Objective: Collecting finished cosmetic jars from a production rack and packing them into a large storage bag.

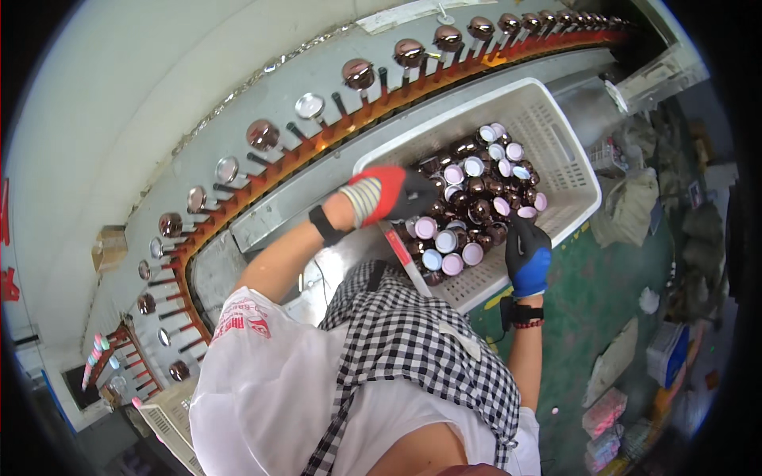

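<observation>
A white plastic basket (583, 182) in front of me holds a heap of glossy dark-brown rounded pieces (479, 210), several showing pale pink or bluish-white round ends. My left hand (390, 196), in a red glove with black fingers, reaches over the basket's left side. Its fingers are bent together at the heap's edge, and what they hold, if anything, does not show. My right hand (528, 254), gloved in blue and black, comes over the near right rim. Its fingers are closed and point down beside a pink-ended piece (527, 212); their tips blend with the dark heap.
Beyond the basket a curved conveyor track (349, 127) carries upright spindles, many topped with shiny brown or silvery rounded pieces (359, 74). A grey metal ledge (305, 190) runs along it. To the right, sacks (627, 206) and a blue crate (667, 355) rest on a green floor (583, 301).
</observation>
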{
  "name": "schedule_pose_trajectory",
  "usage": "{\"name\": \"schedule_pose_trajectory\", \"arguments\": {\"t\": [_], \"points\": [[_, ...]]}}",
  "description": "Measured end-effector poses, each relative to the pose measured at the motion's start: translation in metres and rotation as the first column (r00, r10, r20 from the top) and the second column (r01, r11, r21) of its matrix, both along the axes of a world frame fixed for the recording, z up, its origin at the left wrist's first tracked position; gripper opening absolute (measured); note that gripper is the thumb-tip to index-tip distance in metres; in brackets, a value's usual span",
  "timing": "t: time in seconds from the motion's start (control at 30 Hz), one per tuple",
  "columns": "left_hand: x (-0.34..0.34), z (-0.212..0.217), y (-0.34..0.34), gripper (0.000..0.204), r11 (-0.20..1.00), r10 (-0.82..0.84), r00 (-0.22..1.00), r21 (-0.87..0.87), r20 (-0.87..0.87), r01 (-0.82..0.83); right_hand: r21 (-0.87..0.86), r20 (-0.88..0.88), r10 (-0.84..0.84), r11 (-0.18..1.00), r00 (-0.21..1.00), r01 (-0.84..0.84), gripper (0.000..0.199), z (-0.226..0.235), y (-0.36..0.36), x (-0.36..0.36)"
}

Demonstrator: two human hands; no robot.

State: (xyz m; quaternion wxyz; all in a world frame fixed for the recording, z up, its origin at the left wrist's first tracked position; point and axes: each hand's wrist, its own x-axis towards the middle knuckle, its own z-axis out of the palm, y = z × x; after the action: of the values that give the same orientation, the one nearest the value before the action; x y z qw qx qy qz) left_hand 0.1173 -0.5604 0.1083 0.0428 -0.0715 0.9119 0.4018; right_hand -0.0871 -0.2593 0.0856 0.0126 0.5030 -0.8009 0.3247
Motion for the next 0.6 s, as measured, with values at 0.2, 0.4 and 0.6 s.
{"name": "schedule_pose_trajectory", "arguments": {"t": [0.2,0.4,0.6], "points": [[-0.069,0.067,-0.130,0.045,0.762,0.143,0.741,-0.405,-0.656,-0.505,0.040,0.014,-0.014,0.999,1.000,0.013,0.029,0.008,-0.001,0.003],[-0.090,0.046,-0.151,0.035,0.794,0.510,0.859,-0.354,-0.054,-0.494,0.088,0.003,-0.044,0.995,0.999,0.044,0.030,0.006,-0.002,0.000],[-0.037,0.028,-0.127,0.025,0.614,0.103,0.907,-0.692,-0.408,-0.380,0.054,0.022,-0.033,0.998,0.999,0.031,0.027,0.015,-0.011,0.004]]}}
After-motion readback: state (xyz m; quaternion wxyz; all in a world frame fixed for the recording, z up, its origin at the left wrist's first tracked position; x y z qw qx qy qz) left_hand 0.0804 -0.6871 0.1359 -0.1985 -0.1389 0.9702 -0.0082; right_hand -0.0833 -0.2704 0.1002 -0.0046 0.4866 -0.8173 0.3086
